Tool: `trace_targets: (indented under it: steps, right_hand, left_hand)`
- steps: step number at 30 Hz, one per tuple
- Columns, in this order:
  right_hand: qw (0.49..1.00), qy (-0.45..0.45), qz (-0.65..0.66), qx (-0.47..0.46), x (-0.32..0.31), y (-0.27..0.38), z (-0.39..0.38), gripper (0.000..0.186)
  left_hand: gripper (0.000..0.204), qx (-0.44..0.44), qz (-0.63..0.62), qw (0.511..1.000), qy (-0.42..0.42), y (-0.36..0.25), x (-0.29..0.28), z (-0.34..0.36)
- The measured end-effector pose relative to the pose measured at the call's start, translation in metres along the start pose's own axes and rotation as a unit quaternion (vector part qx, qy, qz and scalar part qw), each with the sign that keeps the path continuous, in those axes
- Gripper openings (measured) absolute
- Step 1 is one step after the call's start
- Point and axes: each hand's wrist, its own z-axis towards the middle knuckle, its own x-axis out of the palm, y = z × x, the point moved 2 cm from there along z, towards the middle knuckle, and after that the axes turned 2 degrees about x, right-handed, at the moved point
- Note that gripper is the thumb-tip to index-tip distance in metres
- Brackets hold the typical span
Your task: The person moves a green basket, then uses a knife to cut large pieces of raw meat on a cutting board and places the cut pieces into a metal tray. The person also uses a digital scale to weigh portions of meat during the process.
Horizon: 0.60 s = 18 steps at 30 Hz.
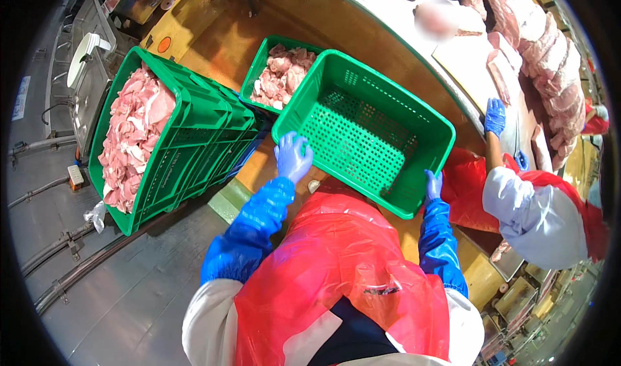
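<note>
In front of me is a bare green plastic crate with a perforated bottom, tilted so its inside faces me. My left hand, in a purple-blue glove, grips its near left corner with bent fingers at the rim. At the near right end, my right hand holds the rim, thumb side up; part of its fingers is hidden behind the wall. Just beyond the crate's left end is another green crate with pale pink meat pieces, partly covered by the one I hold.
Left of me stands a tall stack of green crates, its top one heaped with sliced meat. Along the right runs a white worktable with large meat cuts. A co-worker's gloved hand rests there, close to the crate's right side.
</note>
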Motion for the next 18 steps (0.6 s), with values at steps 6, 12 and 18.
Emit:
trace_targets:
  steps: [6,12,18]
  right_hand:
    - [0.995,0.038,0.006,-0.090,0.167,0.028,0.076,0.032]
    - [0.993,0.078,-0.055,-0.064,0.301,0.113,0.096,0.034]
    - [0.996,0.082,-0.045,-0.003,0.314,0.102,0.099,0.037]
  left_hand:
    - [0.020,0.022,0.187,0.980,-0.065,0.078,-0.017,0.130]
    - [0.034,-0.194,0.292,0.935,0.048,0.164,-0.049,0.194]
    - [0.030,-0.249,0.278,0.926,0.051,0.172,-0.043,0.230]
